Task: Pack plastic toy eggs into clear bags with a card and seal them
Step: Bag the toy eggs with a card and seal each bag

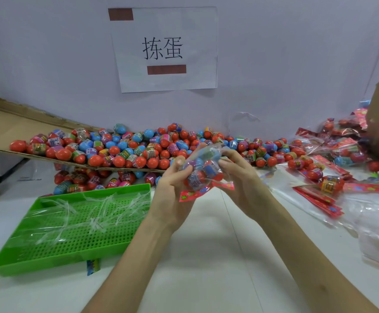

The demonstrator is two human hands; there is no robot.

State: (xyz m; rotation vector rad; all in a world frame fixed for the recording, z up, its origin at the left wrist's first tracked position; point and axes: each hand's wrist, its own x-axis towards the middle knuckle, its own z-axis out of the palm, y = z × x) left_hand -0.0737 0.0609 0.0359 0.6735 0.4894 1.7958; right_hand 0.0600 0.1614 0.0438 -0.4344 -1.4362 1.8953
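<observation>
Held clear bag of toy eggs [203,171] between left hand [172,195] and right hand [242,179], both curled round it, red card [194,193] at its lower edge, loose eggs [120,150] heaped beyond hands.

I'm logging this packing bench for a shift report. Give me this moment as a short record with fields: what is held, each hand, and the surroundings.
held: clear bag of toy eggs, red card at its lower end
left hand: holds the bag's left side
right hand: fingers curled round the bag's right side
behind: loose eggs piled on a cardboard flap
left of hands: green tray with clear strips in it
right of hands: packed bags on the table
seal: cannot tell
</observation>
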